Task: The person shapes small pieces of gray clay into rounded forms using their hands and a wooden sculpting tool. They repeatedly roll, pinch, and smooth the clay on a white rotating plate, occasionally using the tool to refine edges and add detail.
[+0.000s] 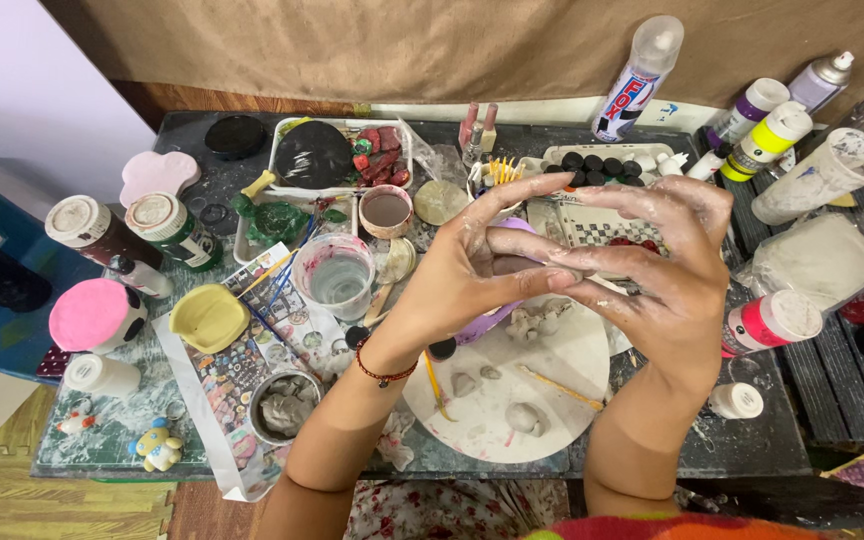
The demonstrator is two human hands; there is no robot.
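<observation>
My left hand (457,275) and my right hand (657,260) meet above a round white board (572,365). Both are smeared with pale clay. Between the fingertips they pinch a small grey lump of clay (514,265). A red bead bracelet circles my left wrist. On the board lie small clay lumps (524,418) and a thin yellow stick (557,387). A purple object (487,322) shows just under my left hand, partly hidden.
A cup of cloudy water (340,278), a bowl of grey clay (284,407), a yellow dish (209,318), paint bottles (770,322), a spray can (637,80), trays (337,155), a pink-topped figure (100,315) and brushes crowd the dark table.
</observation>
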